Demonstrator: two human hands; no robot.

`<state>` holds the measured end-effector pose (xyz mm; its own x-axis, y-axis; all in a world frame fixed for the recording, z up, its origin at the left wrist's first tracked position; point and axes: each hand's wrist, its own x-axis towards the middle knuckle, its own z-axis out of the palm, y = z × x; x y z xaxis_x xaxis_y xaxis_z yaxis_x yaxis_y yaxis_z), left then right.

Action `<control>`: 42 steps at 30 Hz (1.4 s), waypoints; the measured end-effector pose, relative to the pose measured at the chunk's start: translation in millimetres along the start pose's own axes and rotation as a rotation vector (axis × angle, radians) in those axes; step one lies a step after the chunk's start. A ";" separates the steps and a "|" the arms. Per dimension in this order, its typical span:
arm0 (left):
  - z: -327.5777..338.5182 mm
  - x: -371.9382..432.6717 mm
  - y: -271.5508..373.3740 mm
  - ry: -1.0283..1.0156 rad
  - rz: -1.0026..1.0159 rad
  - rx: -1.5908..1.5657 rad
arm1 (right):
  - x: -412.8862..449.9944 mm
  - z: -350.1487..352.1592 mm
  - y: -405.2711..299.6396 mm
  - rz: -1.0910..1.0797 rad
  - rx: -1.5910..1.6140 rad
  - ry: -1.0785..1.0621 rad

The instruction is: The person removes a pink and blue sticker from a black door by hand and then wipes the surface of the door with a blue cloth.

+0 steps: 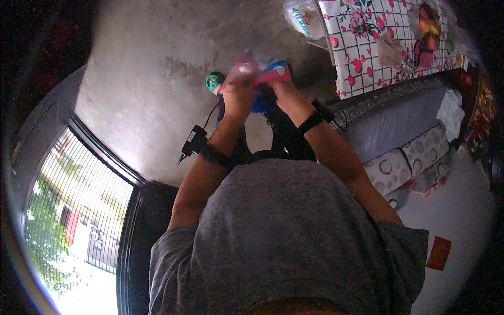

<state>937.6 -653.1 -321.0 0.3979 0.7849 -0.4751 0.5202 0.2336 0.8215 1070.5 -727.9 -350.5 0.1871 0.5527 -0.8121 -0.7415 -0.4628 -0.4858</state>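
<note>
My left hand (pixel 239 84) is raised before me, blurred, at a pinkish, shiny thing whose kind I cannot make out. Close on its right, my right hand (pixel 284 89) holds a pink and blue item (pixel 274 75) with a white patch, perhaps a packet or cloth. The two hands are side by side, and their fingers are mostly hidden or smeared by motion. A blue thing (pixel 263 103) shows below and between them, over my dark-clothed legs. Black straps with small devices circle both wrists.
A table with a heart-and-flower cloth (pixel 350 59) stands at the upper right, bearing a bag of fruit (pixel 428 29). A plastic bag (pixel 301 17) is beside it. A grey sofa (pixel 393 118) with patterned cushions lies at right. My foot in a green sandal (pixel 214 81) is on the concrete floor. A barred opening (pixel 78 204) is at left.
</note>
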 end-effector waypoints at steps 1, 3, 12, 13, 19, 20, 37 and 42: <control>-1.1 -0.3 1.3 -0.039 -0.052 0.033 | 1.7 3.3 -3.1 0.004 -0.003 -0.002; -2.9 -3.8 -1.4 -0.078 -0.123 -0.070 | 2.2 7.4 -4.3 -0.026 0.013 0.008; 6.8 -26.9 -21.4 0.013 -0.230 -0.034 | 22.7 17.0 -6.5 0.037 0.286 -0.026; 6.9 -26.9 -38.3 0.014 -0.224 -0.049 | 31.9 5.4 -3.9 -0.022 0.256 -0.084; -24.0 -32.8 -78.0 -0.024 -0.548 0.170 | 157.2 -132.8 8.2 -0.583 -0.687 0.619; -28.6 -35.6 -71.7 -0.014 -0.576 0.055 | 170.2 -140.0 -9.8 -0.679 -0.921 0.656; -4.9 -32.5 -146.8 0.010 -0.892 0.177 | 411.2 -351.6 -3.6 -0.466 -1.602 0.636; -3.0 -49.1 -180.5 0.034 -0.816 0.092 | 457.5 -365.7 0.0 -0.454 -1.457 0.597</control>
<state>821.9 -732.0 -445.0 -0.1552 0.4059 -0.9007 0.6966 0.6914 0.1916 1391.8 -728.6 -840.2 0.6716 0.6472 -0.3607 0.5730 -0.7623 -0.3008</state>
